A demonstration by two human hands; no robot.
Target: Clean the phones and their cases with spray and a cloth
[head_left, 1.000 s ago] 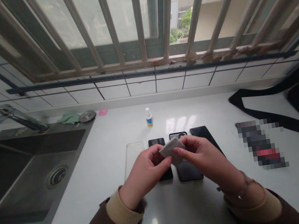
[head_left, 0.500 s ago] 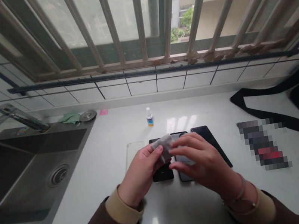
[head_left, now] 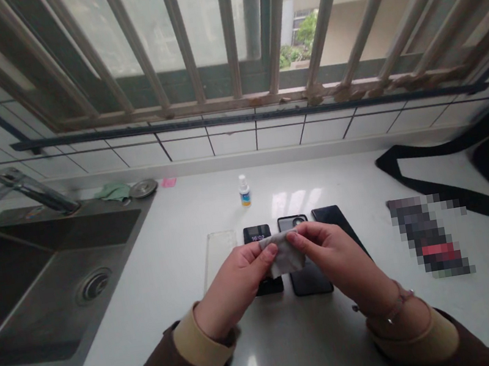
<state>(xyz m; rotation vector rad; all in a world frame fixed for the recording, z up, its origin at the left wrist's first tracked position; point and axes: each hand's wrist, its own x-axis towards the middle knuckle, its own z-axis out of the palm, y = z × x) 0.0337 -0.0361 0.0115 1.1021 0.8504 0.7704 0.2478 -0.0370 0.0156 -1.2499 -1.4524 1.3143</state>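
Observation:
A small grey cloth (head_left: 287, 255) is stretched between my two hands above the counter. My left hand (head_left: 236, 277) pinches its left edge between thumb and fingers. At the upper right corner, my right hand (head_left: 337, 255) pinches it too. Below the cloth lies a black phone (head_left: 256, 232) whose lit screen reads 16:02, partly covered by the cloth and my left hand. Beside it is a dark phone case (head_left: 312, 283) with a round camera opening. A second black phone (head_left: 331, 215) lies partly behind my right hand. A clear phone case (head_left: 218, 249) lies at the left.
A small white spray bottle (head_left: 245, 192) stands upright behind the phones. The sink (head_left: 121, 314) and faucet (head_left: 36, 191) are on the left, near a green cloth (head_left: 113, 192) and metal drain lid (head_left: 143, 188). A black strap (head_left: 439, 180) and a blurred-out item (head_left: 432, 237) lie at right.
My right hand has closed from loosely spread fingers to a pinch on the cloth. The cloth has shifted slightly right, and the phone's lit clock now shows.

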